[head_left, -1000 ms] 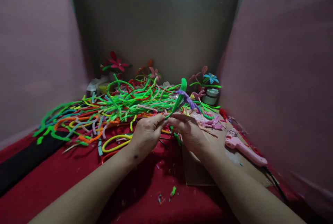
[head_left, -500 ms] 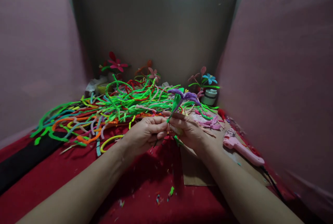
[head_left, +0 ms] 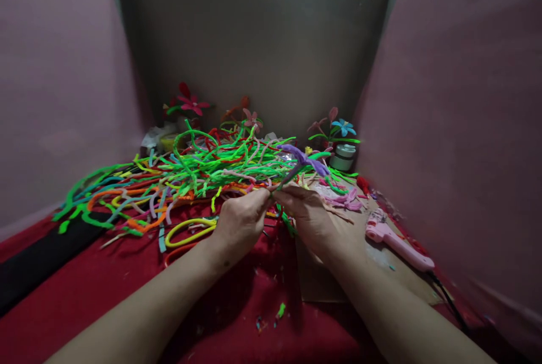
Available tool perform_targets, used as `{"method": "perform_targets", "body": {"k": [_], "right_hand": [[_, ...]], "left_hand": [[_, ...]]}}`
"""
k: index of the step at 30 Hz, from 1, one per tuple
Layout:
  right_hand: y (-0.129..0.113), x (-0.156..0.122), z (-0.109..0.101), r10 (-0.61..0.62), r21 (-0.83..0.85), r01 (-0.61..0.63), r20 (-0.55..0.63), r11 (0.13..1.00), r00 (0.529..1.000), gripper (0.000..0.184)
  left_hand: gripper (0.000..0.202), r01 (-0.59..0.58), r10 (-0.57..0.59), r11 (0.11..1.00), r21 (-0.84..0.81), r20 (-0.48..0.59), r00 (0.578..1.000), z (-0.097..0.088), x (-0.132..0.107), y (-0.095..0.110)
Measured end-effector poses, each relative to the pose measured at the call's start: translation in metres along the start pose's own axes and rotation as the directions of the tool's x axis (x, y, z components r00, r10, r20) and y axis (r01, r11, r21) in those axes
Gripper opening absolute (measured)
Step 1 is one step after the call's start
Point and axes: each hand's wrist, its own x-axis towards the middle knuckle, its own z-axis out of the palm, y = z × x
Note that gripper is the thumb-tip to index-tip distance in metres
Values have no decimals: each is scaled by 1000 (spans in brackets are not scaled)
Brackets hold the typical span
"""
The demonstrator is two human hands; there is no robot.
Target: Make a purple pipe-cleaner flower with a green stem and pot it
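Note:
My left hand (head_left: 240,220) and my right hand (head_left: 305,214) meet fingertip to fingertip above the red cloth, both pinched on the thin stem of a purple pipe-cleaner flower (head_left: 303,159). The flower's purple petals stick up and to the right of my fingers, with a green leaf beside them. Behind my hands lies a big loose pile of pipe cleaners (head_left: 186,175), mostly green, with orange, yellow, red and pink ones mixed in. A yellow loop (head_left: 186,229) lies just left of my left hand.
A pink glue gun (head_left: 396,241) with a black cord rests on brown cardboard (head_left: 322,279) at the right. Finished flowers, red (head_left: 190,104) and blue (head_left: 342,126), and a small white jar (head_left: 342,155) stand at the back. Pink walls close both sides.
The purple flower has tilted and turned between my fingers, its green leaf dropping from upright to lower. My hands stayed pinched together in about the same place.

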Motion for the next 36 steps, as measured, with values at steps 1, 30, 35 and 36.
{"method": "perform_targets", "body": {"k": [1, 30, 35, 36], "right_hand": [[-1, 0, 0, -14, -30, 14, 13, 999, 1000, 7], [8, 5, -1, 81, 97, -66, -162, 993, 983, 7], [-5, 1, 0, -28, -233, 16, -48, 972, 998, 10], [-6, 1, -1, -22, -223, 16, -26, 975, 999, 10]], "left_hand": [[16, -2, 2, 1000, 2, -6, 1000, 0, 0, -1], [15, 16, -14, 999, -37, 49, 999, 2, 0, -6], [19, 64, -63, 996, -57, 19, 998, 2, 0, -6], [19, 112, -106, 982, -149, 50, 993, 0, 2, -4]]}}
